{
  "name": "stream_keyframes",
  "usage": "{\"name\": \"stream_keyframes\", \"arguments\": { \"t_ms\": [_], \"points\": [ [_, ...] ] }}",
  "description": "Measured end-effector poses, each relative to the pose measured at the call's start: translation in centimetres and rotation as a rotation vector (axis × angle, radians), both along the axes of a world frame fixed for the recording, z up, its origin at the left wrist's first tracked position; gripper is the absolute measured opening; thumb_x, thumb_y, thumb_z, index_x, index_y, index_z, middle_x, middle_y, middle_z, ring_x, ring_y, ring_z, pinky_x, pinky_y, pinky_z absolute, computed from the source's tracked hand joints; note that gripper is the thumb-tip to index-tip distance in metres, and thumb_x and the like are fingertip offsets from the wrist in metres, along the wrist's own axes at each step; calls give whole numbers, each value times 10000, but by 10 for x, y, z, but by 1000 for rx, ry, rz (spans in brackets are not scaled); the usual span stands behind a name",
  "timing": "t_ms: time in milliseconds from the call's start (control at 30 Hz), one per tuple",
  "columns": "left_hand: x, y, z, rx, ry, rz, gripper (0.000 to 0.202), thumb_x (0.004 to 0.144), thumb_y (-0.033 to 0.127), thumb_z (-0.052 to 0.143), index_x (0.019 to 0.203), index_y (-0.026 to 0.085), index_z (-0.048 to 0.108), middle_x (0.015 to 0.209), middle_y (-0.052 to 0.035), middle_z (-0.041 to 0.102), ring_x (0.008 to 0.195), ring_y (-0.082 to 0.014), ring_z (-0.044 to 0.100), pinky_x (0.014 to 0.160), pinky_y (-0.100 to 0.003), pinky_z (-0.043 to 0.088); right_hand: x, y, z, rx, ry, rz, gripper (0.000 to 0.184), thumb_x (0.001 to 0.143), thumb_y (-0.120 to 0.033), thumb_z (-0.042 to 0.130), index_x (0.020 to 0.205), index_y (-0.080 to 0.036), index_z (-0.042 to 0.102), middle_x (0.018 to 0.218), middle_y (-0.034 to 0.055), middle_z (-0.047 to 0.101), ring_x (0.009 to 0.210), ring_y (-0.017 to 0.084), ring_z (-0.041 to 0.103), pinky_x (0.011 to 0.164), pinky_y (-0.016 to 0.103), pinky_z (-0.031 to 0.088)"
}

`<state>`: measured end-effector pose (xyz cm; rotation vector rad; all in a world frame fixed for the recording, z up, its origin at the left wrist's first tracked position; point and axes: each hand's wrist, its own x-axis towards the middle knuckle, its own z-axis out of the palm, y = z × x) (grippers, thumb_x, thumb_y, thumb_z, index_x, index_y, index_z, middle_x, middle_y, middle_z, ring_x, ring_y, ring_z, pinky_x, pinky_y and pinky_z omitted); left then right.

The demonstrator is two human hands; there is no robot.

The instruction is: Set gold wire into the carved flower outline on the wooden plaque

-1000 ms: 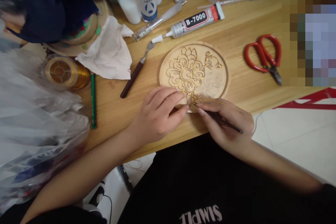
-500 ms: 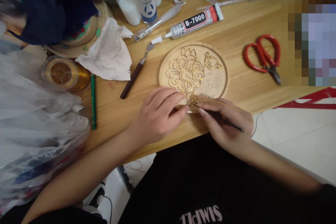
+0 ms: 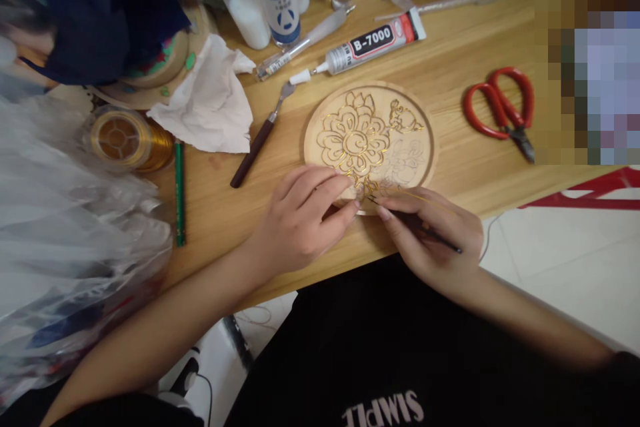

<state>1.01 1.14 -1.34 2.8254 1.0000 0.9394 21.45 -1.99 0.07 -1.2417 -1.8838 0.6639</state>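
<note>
A round wooden plate [image 3: 370, 90] carries a flower outline in gold wire [image 3: 357, 140], with pencil lines [image 3: 407, 157] at its right. At its lower left rim is my left hand [image 3: 313, 213], fingers curled over the edge and thumb close to the forefinger; the fingertips touch the plate near the wirework. My right hand [image 3: 430, 223] pinches slim black tweezers [image 3: 445, 242], whose tips meet the lower part of the design. A loose strand of gold wire runs out over the right fingers. What exactly lies under the left fingertips is hidden.
Beyond the plate lie a B-7000 glue tube [image 3: 375, 40], a palette knife [image 3: 255, 147] and a clear pen [image 3: 305, 43]. Red-handled cutters [image 3: 503, 107] lie right. Left are crumpled tissue [image 3: 210, 100], a gold wire spool [image 3: 130, 139] and a green pencil [image 3: 180, 193]. Bottles [image 3: 280, 3] stand behind.
Both hands stay almost in place at the lower edge of the plate. The loose wire strand over the right hand has shifted slightly. The camera view has moved a little.
</note>
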Motion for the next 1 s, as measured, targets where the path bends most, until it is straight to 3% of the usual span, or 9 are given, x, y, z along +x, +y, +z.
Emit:
{"name": "stream_keyframes", "arguments": {
  "t_ms": [333, 733, 1000],
  "points": [
    [-1, -3, -6, -137, -98, -13, 75, 888, 177, 616, 935, 215, 660, 1071, -30, 638, 1088, -199, 578, 970, -387, 477, -1, 0, 0, -6, -19, -12, 258, 829, -69, 641, 1022, -239, 650, 809, 26, 710, 754, 157, 685, 632, 292, 561],
    [0, -2, -2, -122, -56, 7, 78, 898, 195, 602, 923, 229, 669, 1053, -11, 664, 1051, -199, 623, 949, -388, 508, -2, -1, 1, -9, -26, -13, 245, 829, -75, 647, 1022, -227, 646, 822, 35, 713, 757, 154, 682, 638, 293, 561],
    [-2, -2, -5, -64, -30, -34, 82, 879, 177, 612, 937, 196, 668, 1082, -67, 630, 1059, -236, 588, 911, -418, 508, 0, -3, -2, -77, 104, -90, 260, 816, -83, 665, 1017, -249, 677, 890, 12, 723, 817, 155, 688, 725, 299, 573]
  ]
}}
